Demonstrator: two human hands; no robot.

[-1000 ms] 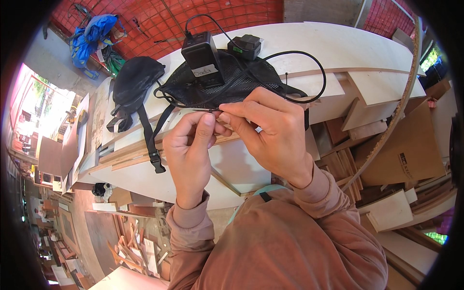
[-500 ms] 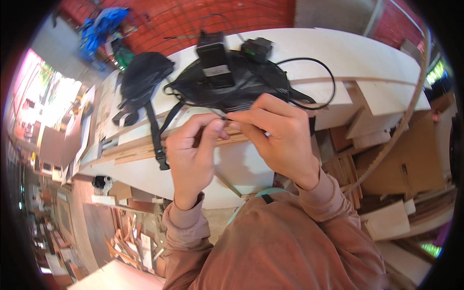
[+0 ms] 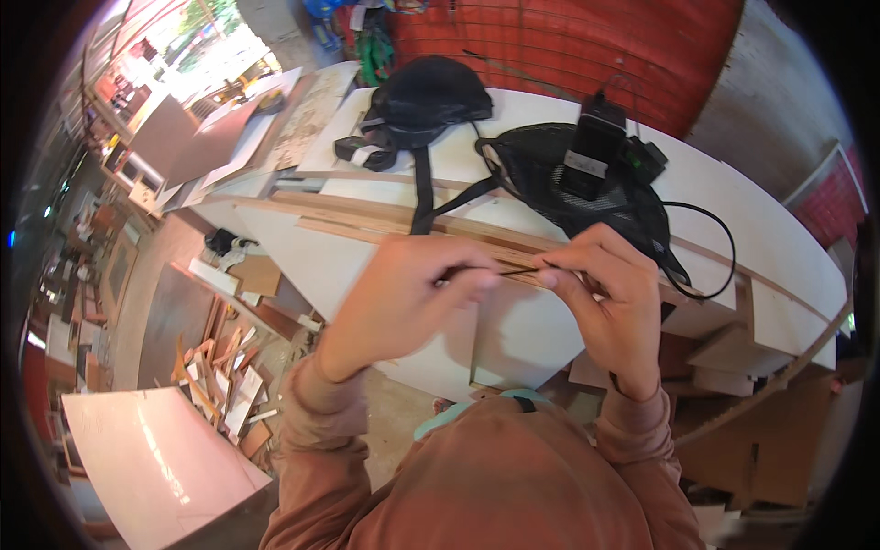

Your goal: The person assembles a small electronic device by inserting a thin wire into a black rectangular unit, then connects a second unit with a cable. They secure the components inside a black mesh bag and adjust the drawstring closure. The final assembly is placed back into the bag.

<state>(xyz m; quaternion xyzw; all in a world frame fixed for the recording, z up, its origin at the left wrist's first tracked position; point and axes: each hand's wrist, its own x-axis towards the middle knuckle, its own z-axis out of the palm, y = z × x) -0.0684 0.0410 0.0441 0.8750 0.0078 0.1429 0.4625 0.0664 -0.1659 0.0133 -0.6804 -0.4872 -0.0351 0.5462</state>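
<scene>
A thin dark cord-like piece (image 3: pixel 519 271) is stretched between my two hands, above the strips of wood. The fingertips of my left hand (image 3: pixel 408 291) pinch one end of it. My right hand (image 3: pixel 612 295) grips the other end between thumb and forefinger. What exactly the piece is cannot be made out at this size. Just beyond my hands lies a black mesh bag (image 3: pixel 541 179) with a black box-shaped device (image 3: pixel 594 151) on top. To its left sits a black cap-shaped pouch (image 3: pixel 431 101) with straps and a buckle.
These things rest on a white board (image 3: pixel 770 234) with wooden strips (image 3: pixel 367 225) along its near side. A black cable (image 3: pixel 731 246) loops at the right. Wood offcuts (image 3: pixel 225 385) are heaped on the floor at lower left, near a pale sheet (image 3: pixel 156 449). A red wall (image 3: pixel 550 55) stands behind.
My view has turned, so the bench contents appear farther right. My hands have drawn slightly apart, and the thin dark piece now shows stretched between them.
</scene>
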